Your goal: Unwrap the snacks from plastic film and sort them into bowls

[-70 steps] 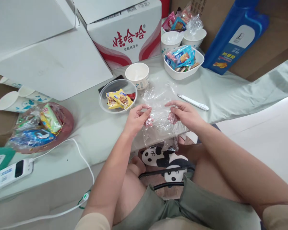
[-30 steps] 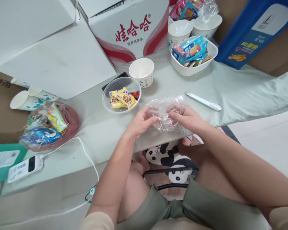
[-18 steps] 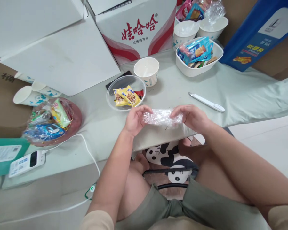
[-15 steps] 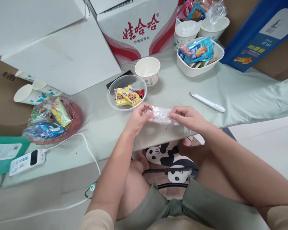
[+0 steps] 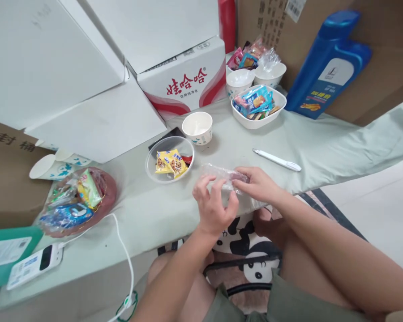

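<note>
My right hand (image 5: 257, 182) is closed on a crinkled clear plastic bag (image 5: 216, 170) near the front of the cloth-covered table; something dark reddish shows beneath the film by its fingers. My left hand (image 5: 215, 208) is just in front of the bag, its fingers apart and bent. I cannot tell whether its fingertips touch the film. To the left of the bag is a clear round bowl (image 5: 150, 172) holding yellow cookie packets (image 5: 170, 162) and a small red one. Behind them stands a white paper cup (image 5: 197, 129).
A white utility knife (image 5: 277, 159) lies right of the bag. Behind it are a white tub (image 5: 259, 121) of snack packets and a blue bottle (image 5: 322, 76). A snack-filled reddish basket (image 5: 110, 192), power bank (image 5: 36, 264) and white cable (image 5: 122, 241) are left. Cartons (image 5: 188, 82) line the back.
My left hand has let go of the bag's left end and moved nearer to me, its fingers spreading. My right hand keeps its hold. The camera view has shifted.
</note>
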Demonstrator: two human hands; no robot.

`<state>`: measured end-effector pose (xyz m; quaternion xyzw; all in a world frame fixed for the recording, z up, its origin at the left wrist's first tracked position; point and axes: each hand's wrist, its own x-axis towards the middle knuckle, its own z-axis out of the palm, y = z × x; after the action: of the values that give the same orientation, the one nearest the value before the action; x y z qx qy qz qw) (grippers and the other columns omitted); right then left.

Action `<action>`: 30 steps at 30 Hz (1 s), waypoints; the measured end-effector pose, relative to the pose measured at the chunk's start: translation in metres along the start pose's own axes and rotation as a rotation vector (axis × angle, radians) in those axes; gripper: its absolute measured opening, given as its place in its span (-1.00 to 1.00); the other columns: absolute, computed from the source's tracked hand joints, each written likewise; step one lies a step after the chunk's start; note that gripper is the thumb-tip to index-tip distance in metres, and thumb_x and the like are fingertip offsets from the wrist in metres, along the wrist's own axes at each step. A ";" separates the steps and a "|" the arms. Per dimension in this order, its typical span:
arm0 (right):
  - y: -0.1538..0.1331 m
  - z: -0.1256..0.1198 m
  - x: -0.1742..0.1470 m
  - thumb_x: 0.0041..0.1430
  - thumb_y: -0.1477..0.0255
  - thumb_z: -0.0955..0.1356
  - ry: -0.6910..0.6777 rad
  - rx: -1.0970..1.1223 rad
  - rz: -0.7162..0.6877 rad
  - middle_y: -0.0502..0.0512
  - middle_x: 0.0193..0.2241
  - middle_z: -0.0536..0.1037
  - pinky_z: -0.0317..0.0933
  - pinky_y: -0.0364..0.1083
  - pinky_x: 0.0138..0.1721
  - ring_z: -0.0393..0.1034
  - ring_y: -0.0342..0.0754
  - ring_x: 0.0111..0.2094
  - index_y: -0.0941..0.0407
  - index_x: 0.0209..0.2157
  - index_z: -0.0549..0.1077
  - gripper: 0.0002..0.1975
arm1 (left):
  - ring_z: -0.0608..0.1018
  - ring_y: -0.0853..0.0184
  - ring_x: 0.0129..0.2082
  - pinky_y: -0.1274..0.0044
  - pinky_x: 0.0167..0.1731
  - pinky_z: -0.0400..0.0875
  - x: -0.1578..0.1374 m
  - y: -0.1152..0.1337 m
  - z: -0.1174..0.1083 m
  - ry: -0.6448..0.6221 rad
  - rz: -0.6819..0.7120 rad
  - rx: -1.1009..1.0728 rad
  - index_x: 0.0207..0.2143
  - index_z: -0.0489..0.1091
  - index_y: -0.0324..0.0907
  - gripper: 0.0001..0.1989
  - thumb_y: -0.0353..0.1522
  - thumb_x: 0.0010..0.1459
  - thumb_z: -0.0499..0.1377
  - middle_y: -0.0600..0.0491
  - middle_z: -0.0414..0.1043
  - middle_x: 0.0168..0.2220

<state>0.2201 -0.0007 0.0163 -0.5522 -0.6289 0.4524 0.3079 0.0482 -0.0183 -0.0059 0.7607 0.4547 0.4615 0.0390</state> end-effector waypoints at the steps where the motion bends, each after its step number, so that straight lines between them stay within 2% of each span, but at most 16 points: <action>1: -0.001 -0.001 -0.002 0.10 0.36 0.28 -0.037 0.041 -0.033 -0.06 -0.54 0.35 0.10 -0.12 -0.42 0.23 -0.14 -0.46 0.10 -0.47 0.36 -0.87 | 0.45 0.09 0.10 0.22 0.17 0.29 -0.001 0.001 0.002 -0.047 -0.059 -0.054 -0.03 0.41 -0.16 -0.69 -0.30 0.18 0.20 -0.13 0.39 -0.02; 5: -0.003 -0.005 -0.007 0.19 0.33 0.25 -0.174 0.164 -0.168 0.00 -0.44 0.48 0.23 -0.10 -0.32 0.35 -0.08 -0.38 0.09 -0.39 0.44 -0.82 | 0.56 0.22 -0.09 0.40 -0.05 0.45 0.009 -0.006 0.008 -0.377 -0.444 -0.521 0.00 0.41 -0.20 -0.61 -0.17 0.21 0.19 -0.09 0.51 -0.07; 7: -0.001 -0.006 -0.006 0.21 0.32 0.26 -0.101 0.138 -0.156 0.03 -0.39 0.53 0.26 -0.08 -0.31 0.39 -0.06 -0.36 0.08 -0.33 0.47 -0.80 | 0.56 0.28 -0.23 0.48 -0.20 0.45 0.017 -0.011 0.010 -0.462 -0.601 -0.663 -0.06 0.45 -0.21 -0.62 -0.13 0.20 0.19 -0.04 0.55 -0.18; 9: 0.002 -0.005 -0.004 0.16 0.29 0.32 0.095 0.084 -0.111 0.11 -0.27 0.56 0.29 -0.06 -0.31 0.42 -0.03 -0.32 0.09 -0.22 0.47 -0.79 | 0.51 0.33 -0.34 0.52 -0.30 0.42 0.024 -0.015 0.011 -0.476 -0.683 -0.681 -0.14 0.50 -0.22 -0.64 -0.13 0.19 0.20 0.01 0.54 -0.29; 11: 0.008 -0.002 -0.002 0.06 0.27 0.40 0.248 0.055 -0.103 0.20 -0.10 0.55 0.33 -0.03 -0.26 0.46 0.02 -0.20 0.09 -0.12 0.44 -0.66 | 0.51 0.33 -0.34 0.52 -0.28 0.42 0.029 -0.018 0.012 -0.507 -0.652 -0.689 -0.18 0.52 -0.21 -0.69 -0.17 0.18 0.20 0.02 0.53 -0.31; 12: 0.011 -0.001 -0.001 0.02 0.27 0.42 0.261 0.050 -0.107 0.21 -0.08 0.55 0.35 -0.02 -0.22 0.46 0.04 -0.17 0.09 -0.11 0.43 -0.62 | 0.53 0.31 -0.28 0.50 -0.22 0.44 0.030 -0.019 0.012 -0.523 -0.599 -0.698 -0.19 0.53 -0.20 -0.73 -0.21 0.16 0.21 0.00 0.52 -0.27; 14: 0.015 -0.001 -0.001 0.03 0.27 0.41 0.208 0.034 -0.095 0.14 -0.20 0.58 0.35 -0.01 -0.22 0.47 0.01 -0.24 0.07 -0.19 0.44 -0.70 | 0.54 0.27 -0.15 0.45 -0.09 0.45 0.032 -0.021 0.013 -0.489 -0.486 -0.678 -0.16 0.53 -0.17 -0.75 -0.30 0.10 0.22 -0.03 0.49 -0.17; 16: 0.014 -0.005 0.000 0.07 0.29 0.37 0.226 -0.021 -0.069 0.05 -0.39 0.54 0.32 -0.03 -0.32 0.40 -0.04 -0.40 0.06 -0.31 0.42 -0.83 | 0.53 0.27 -0.12 0.42 -0.06 0.45 0.031 -0.023 0.013 -0.361 -0.434 -0.592 -0.11 0.50 -0.18 -0.70 -0.35 0.07 0.22 -0.05 0.45 -0.15; 18: 0.003 -0.013 0.009 0.05 0.33 0.36 0.379 -0.127 -0.094 0.03 -0.45 0.48 0.26 -0.05 -0.38 0.34 -0.06 -0.45 0.04 -0.39 0.38 -0.90 | 0.52 0.29 -0.20 0.44 -0.13 0.45 0.029 -0.024 0.012 -0.272 -0.414 -0.522 -0.11 0.46 -0.19 -0.73 -0.38 0.09 0.19 -0.01 0.43 -0.24; 19: -0.006 -0.018 0.018 0.03 0.36 0.36 0.463 -0.198 -0.133 0.03 -0.46 0.45 0.24 -0.05 -0.38 0.32 -0.05 -0.45 0.04 -0.41 0.36 -0.92 | 0.51 0.31 -0.25 0.45 -0.16 0.44 0.028 -0.025 0.010 -0.266 -0.393 -0.513 -0.15 0.45 -0.19 -0.77 -0.39 0.11 0.17 0.01 0.43 -0.29; 21: -0.031 -0.026 0.047 0.01 0.41 0.36 0.573 -0.375 -0.240 0.03 -0.46 0.43 0.22 -0.04 -0.34 0.31 -0.03 -0.42 0.04 -0.42 0.36 -0.93 | 0.50 0.33 -0.33 0.48 -0.21 0.42 0.027 -0.025 0.008 -0.311 -0.328 -0.533 -0.24 0.44 -0.17 -0.86 -0.40 0.14 0.14 0.05 0.43 -0.37; 22: -0.045 -0.029 0.067 0.02 0.43 0.35 0.575 -0.476 -0.295 0.05 -0.45 0.43 0.22 -0.03 -0.31 0.33 0.00 -0.39 0.04 -0.40 0.38 -0.94 | 0.50 0.34 -0.35 0.49 -0.24 0.42 0.026 -0.026 0.006 -0.345 -0.297 -0.548 -0.29 0.44 -0.16 -0.90 -0.40 0.15 0.13 0.06 0.44 -0.40; 24: -0.070 -0.032 0.114 0.03 0.48 0.34 0.488 -0.681 -0.403 0.11 -0.37 0.49 0.21 -0.02 -0.24 0.36 0.04 -0.30 0.06 -0.33 0.43 -0.89 | 0.50 0.36 -0.39 0.51 -0.27 0.40 0.026 -0.027 0.004 -0.407 -0.259 -0.562 -0.36 0.42 -0.15 -0.90 -0.39 0.16 0.11 0.06 0.46 -0.43; 26: -0.086 -0.030 0.162 0.04 0.54 0.32 0.295 -0.884 -0.432 0.16 -0.24 0.54 0.19 -0.03 -0.21 0.40 0.06 -0.21 0.09 -0.25 0.48 -0.79 | 0.49 0.37 -0.42 0.52 -0.30 0.37 0.026 -0.029 0.003 -0.461 -0.249 -0.550 -0.41 0.40 -0.15 -0.88 -0.40 0.17 0.10 0.07 0.47 -0.46; 28: -0.090 -0.025 0.204 0.01 0.62 0.32 0.018 -1.071 -0.349 0.15 -0.24 0.56 0.17 -0.05 -0.24 0.41 0.05 -0.22 0.09 -0.26 0.52 -0.74 | 0.48 0.38 -0.44 0.53 -0.32 0.36 0.025 -0.030 0.000 -0.495 -0.257 -0.522 -0.43 0.40 -0.15 -0.88 -0.41 0.16 0.10 0.08 0.47 -0.47; 30: -0.086 -0.018 0.232 -0.09 0.68 0.35 -0.257 -1.136 -0.202 0.08 -0.40 0.55 0.17 -0.07 -0.30 0.39 -0.01 -0.34 0.10 -0.36 0.55 -0.74 | 0.48 0.38 -0.45 0.55 -0.34 0.35 0.025 -0.030 -0.005 -0.522 -0.273 -0.499 -0.42 0.40 -0.14 -0.87 -0.40 0.16 0.09 0.09 0.48 -0.47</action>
<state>0.1536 0.2307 0.0755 -0.5088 -0.8544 0.0765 -0.0731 0.0291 0.0154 -0.0013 0.7523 0.4002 0.3392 0.3986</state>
